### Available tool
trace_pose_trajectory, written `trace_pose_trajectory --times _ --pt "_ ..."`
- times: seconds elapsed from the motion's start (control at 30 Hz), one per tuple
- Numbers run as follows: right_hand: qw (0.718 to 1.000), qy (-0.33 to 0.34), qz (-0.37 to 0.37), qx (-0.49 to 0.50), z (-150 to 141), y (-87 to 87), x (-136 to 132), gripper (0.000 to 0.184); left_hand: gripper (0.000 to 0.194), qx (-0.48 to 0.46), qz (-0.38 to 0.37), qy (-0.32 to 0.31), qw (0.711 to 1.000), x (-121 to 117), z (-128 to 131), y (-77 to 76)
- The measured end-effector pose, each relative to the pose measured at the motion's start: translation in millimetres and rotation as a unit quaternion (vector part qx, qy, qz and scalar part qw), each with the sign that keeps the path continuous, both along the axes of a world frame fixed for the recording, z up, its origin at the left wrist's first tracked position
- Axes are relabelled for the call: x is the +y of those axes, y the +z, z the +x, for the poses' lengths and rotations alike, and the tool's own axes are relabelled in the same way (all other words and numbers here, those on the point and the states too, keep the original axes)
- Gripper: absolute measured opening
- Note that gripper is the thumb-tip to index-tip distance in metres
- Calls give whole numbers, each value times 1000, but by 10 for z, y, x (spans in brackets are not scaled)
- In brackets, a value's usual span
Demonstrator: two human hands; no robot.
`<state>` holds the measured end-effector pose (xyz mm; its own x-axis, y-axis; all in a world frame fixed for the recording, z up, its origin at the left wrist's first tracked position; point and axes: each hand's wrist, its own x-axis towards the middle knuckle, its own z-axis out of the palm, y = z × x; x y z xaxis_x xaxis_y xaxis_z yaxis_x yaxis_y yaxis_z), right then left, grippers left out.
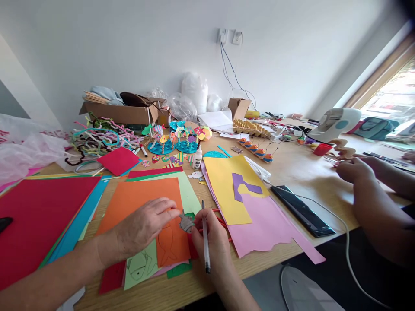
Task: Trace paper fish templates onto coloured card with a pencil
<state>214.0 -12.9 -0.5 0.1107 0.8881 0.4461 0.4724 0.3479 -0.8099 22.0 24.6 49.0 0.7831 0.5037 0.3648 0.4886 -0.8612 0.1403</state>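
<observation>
My left hand (pixel 144 226) hovers over or rests on an orange sheet (pixel 139 194), its fingers stretched out. Its fingertips come up to the tail of a small grey fish cutout (pixel 186 223); whether they grip it I cannot tell. In my right hand (pixel 214 237) is a pen (pixel 206 244), tip pointing away from me. The right thumb meets the other end of the grey fish. On the orange paper below is a drawn fish outline (pixel 167 245). A pale green piece with a drawn fish (pixel 139 268) lies beside it. Red-handled scissors (pixel 222 222) show partly behind my right hand.
Coloured sheets (pixel 42 216) are stacked at left, yellow (pixel 223 181) and pink sheets (pixel 266 222) at right. A glue bottle (pixel 197 157), paper fish decorations (pixel 181 140) and pipe cleaners (pixel 103 136) stand behind. Another person's hands (pixel 356 168) work at right, near a white cable (pixel 346 242).
</observation>
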Motion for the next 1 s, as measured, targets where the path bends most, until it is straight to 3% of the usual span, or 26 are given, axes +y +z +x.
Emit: trace_pose_trajectory --times 0.2,0.33,0.47,1.0 --pt "998 -16 -1 -54 -42 -77 -16 18 49 18 -138 -26 990 15 -143 -112" --pt "996 -12 -6 -90 -79 -62 -57 20 47 21 -170 -34 985 28 -122 -155" --pt "993 -13 -19 -112 -100 -37 -98 20 43 30 -151 -68 986 41 -80 -169" --pt "984 60 -42 -164 -40 46 -208 16 32 56 -84 -88 991 46 -96 -292"
